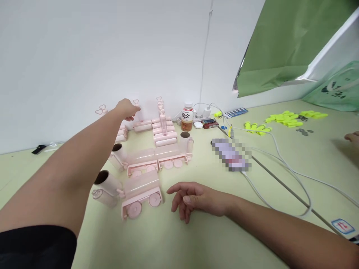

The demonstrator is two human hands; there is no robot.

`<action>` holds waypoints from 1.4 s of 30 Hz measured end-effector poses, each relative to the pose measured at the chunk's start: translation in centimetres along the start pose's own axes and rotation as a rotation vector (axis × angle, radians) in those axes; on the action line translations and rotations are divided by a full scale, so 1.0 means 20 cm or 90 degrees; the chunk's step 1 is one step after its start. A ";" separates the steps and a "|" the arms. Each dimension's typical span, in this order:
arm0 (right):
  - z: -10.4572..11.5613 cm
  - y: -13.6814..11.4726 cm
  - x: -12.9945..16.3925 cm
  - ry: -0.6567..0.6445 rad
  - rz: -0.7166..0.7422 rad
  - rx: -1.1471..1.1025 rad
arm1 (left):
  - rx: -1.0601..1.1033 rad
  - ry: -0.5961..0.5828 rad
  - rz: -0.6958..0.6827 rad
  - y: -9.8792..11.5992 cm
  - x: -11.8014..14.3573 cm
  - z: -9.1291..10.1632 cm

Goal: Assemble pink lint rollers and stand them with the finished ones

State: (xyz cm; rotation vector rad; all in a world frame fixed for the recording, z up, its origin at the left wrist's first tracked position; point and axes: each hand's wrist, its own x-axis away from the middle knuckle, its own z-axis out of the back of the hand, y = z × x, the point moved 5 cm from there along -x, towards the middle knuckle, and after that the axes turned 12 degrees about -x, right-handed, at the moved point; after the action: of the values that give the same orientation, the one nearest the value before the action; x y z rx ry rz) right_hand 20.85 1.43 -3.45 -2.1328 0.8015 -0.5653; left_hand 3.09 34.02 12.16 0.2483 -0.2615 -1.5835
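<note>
My left hand point(128, 110) reaches far out by the wall, fingers bent and apart, beside a pink tube with a heart-shaped loop point(136, 102). Whether it touches that tube is hard to make out. Over the table's near middle hovers my right hand point(192, 200), holding nothing, fingers loosely curled and spread. Left of it lies a pink part with two round discs point(143, 201) and a translucent cover point(142, 184). Near that part are a white roll with a brown core point(110, 184) and a clear pink tube point(105, 198). Two similar sets point(157, 160) lie behind.
Pink pieces point(165, 138) are stacked near the wall beside a brown-filled bottle point(187, 117). Right of them lie a blurred phone point(231, 155) and white cables point(280, 160). Yellow-green parts point(286, 118) and a green bag point(335, 86) are farther right. Another person's hand point(352, 138) shows at the edge.
</note>
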 end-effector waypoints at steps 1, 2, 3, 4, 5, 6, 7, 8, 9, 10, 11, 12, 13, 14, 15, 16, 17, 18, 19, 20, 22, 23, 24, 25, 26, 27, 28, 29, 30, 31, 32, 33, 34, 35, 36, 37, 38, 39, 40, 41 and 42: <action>0.00 0.00 0.00 0.002 -0.001 0.005 | -0.049 -0.008 -0.006 -0.01 0.03 0.02; 0.00 0.00 0.00 0.004 -0.002 0.011 | -0.102 -0.020 -0.013 -0.01 0.06 0.03; 0.00 0.00 0.01 0.005 -0.004 0.016 | -0.149 -0.037 -0.021 -0.02 0.10 0.05; 0.00 -0.01 0.01 0.006 -0.005 0.022 | -0.185 -0.057 -0.029 -0.04 0.15 0.07; 0.00 -0.01 0.01 0.008 -0.006 0.030 | -0.209 -0.075 -0.039 -0.05 0.21 0.08; 0.00 -0.01 0.01 0.010 -0.007 0.040 | -0.227 -0.088 -0.049 -0.07 0.28 0.10; 0.00 -0.01 0.01 0.012 -0.007 0.052 | -0.243 -0.093 -0.058 -0.10 0.36 0.12; 0.00 -0.01 0.01 0.015 -0.007 0.064 | -0.259 -0.086 -0.070 -0.12 0.44 0.14; 0.00 -0.01 0.01 0.020 -0.007 0.075 | -0.274 -0.071 -0.083 -0.14 0.52 0.16; 0.00 -0.01 0.01 0.027 -0.006 0.083 | -0.283 -0.051 -0.096 -0.17 0.61 0.18; 0.00 -0.01 0.01 0.035 -0.005 0.090 | -0.286 -0.030 -0.104 -0.19 0.70 0.19; 0.00 -0.01 0.01 0.045 -0.003 0.094 | -0.283 -0.017 -0.107 -0.21 0.78 0.20; 0.00 -0.01 0.00 0.056 -0.001 0.096 | -0.274 -0.009 -0.111 -0.23 0.86 0.20; -0.01 -0.01 0.00 0.068 0.004 0.099 | -0.264 -0.006 -0.114 -0.24 0.93 0.20; -0.01 -0.02 -0.01 0.079 0.011 0.101 | -0.255 -0.006 -0.121 -0.24 0.99 0.19; -0.01 -0.02 -0.01 0.088 0.018 0.103 | -0.247 -0.003 -0.131 -0.24 1.04 0.18; -0.01 -0.02 -0.02 0.094 0.024 0.105 | -0.241 0.001 -0.143 -0.22 1.08 0.17; -0.01 -0.02 -0.03 0.098 0.030 0.106 | -0.236 0.008 -0.159 -0.19 1.10 0.15; -0.01 -0.02 -0.03 0.100 0.035 0.107 | -0.229 0.019 -0.180 -0.15 1.12 0.13; -0.01 -0.02 -0.04 0.103 0.040 0.108 | -0.220 0.030 -0.206 -0.11 1.14 0.11; -0.01 -0.03 -0.05 0.107 0.056 0.117 | -0.198 0.050 -0.276 0.01 1.14 0.05; 0.00 -0.04 -0.05 0.111 0.067 0.125 | -0.189 0.056 -0.316 0.08 1.14 0.02; 0.01 -0.04 -0.05 0.113 0.078 0.136 | -0.186 0.058 -0.354 0.15 1.13 -0.03; 0.01 -0.05 -0.05 0.116 0.088 0.147 | -0.184 0.066 -0.386 0.22 1.11 -0.07; 0.02 -0.06 -0.05 0.119 0.098 0.157 | -0.186 0.075 -0.414 0.28 1.09 -0.11; 0.03 -0.06 -0.05 0.123 0.105 0.165 | -0.190 0.085 -0.431 0.34 1.07 -0.15; 0.03 -0.07 -0.05 0.127 0.110 0.172 | -0.196 0.090 -0.434 0.40 1.03 -0.19; 0.04 -0.07 -0.05 0.130 0.114 0.177 | -0.203 0.090 -0.435 0.44 1.00 -0.23; 0.04 -0.08 -0.05 0.135 0.116 0.183 | -0.205 0.085 -0.442 0.48 0.97 -0.27; 0.04 -0.08 -0.05 0.140 0.116 0.188 | -0.209 0.073 -0.450 0.52 0.94 -0.30; 0.04 -0.08 -0.05 0.145 0.114 0.193 | -0.212 0.061 -0.456 0.54 0.92 -0.33; 0.04 -0.08 -0.05 0.150 0.113 0.198 | -0.214 0.049 -0.461 0.56 0.90 -0.36; 0.04 -0.08 -0.05 0.156 0.113 0.201 | -0.216 0.040 -0.464 0.57 0.88 -0.38; 0.04 -0.08 -0.05 0.162 0.112 0.203 | -0.216 0.035 -0.464 0.58 0.86 -0.39; 0.03 -0.08 -0.05 0.169 0.110 0.206 | -0.216 0.031 -0.465 0.59 0.85 -0.41; 0.03 -0.08 -0.05 0.174 0.109 0.209 | -0.217 0.028 -0.466 0.59 0.84 -0.42; 0.03 -0.08 -0.05 0.179 0.107 0.212 | -0.217 0.025 -0.468 0.59 0.84 -0.43; 0.02 -0.08 -0.05 0.181 0.105 0.215 | -0.219 0.022 -0.469 0.59 0.83 -0.43; 0.02 -0.08 -0.05 0.182 0.104 0.218 | -0.222 0.019 -0.469 0.59 0.83 -0.44; 0.02 -0.08 -0.05 0.183 0.103 0.221 | -0.226 0.017 -0.469 0.59 0.83 -0.45; 0.02 -0.08 -0.05 0.183 0.103 0.223 | -0.230 0.016 -0.467 0.58 0.83 -0.45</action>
State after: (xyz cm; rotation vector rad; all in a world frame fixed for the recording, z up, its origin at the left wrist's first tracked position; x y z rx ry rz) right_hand 21.00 3.15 -2.58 -1.6722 0.9439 -0.8698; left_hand 16.50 16.94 7.45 0.0790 0.1639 -2.3121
